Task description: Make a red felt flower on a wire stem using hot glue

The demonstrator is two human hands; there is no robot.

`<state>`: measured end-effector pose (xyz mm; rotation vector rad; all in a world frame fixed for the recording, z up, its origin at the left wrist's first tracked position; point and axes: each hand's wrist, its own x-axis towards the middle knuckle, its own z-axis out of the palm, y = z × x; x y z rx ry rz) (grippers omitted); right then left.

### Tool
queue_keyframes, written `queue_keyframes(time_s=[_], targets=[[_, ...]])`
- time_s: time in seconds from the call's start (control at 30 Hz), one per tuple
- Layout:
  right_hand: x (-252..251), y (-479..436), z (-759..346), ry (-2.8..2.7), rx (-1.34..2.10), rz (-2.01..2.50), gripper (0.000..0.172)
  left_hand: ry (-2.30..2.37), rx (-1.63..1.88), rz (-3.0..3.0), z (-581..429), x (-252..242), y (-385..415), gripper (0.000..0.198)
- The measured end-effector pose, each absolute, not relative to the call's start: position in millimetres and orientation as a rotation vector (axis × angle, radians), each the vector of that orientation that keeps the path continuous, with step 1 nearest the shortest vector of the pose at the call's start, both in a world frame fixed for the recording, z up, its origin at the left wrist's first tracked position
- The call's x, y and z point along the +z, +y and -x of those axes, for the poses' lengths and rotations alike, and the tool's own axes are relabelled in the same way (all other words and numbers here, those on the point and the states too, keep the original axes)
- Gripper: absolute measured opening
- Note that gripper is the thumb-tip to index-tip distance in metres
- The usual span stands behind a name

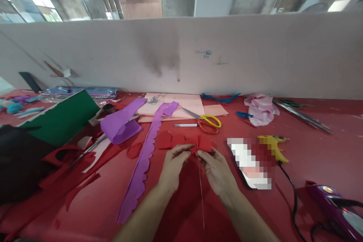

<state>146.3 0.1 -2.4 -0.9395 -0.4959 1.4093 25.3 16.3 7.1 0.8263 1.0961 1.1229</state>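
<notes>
A strip of red felt petals (181, 140) lies across the red table in front of me. My left hand (172, 166) pinches the strip near its middle. My right hand (217, 170) pinches it just to the right, fingers closed. A thin wire or thread (201, 193) hangs down from between my fingertips towards me. Beside my left hand lies a long purple scalloped felt strip (141, 166).
Yellow-handled scissors (208, 121) and a white pen (185, 125) lie behind the petals on pink sheets (187, 104). A yellow glue gun (273, 145) with black cord and a purple iron (334, 204) are at the right. Green felt (64, 119), purple felt (121, 123), red scraps left. A white wall stands behind.
</notes>
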Motion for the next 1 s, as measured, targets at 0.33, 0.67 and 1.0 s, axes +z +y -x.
queue_keyframes(time_s=[0.33,0.67,1.0], targets=[[-3.3,-1.6,-148.5,-0.502,1.475,0.914,0.024,1.123,0.884,-0.732,-15.8,13.3,30.0,0.017],[-1.9,-1.5,-149.0,-0.495,1.505,0.912,0.022,0.928,0.875,-0.805,-12.9,7.5,38.0,0.017],[-0.4,1.4,-150.3,-0.484,1.562,0.943,0.027,0.860,0.833,-0.678,-13.2,4.5,38.2,0.018]])
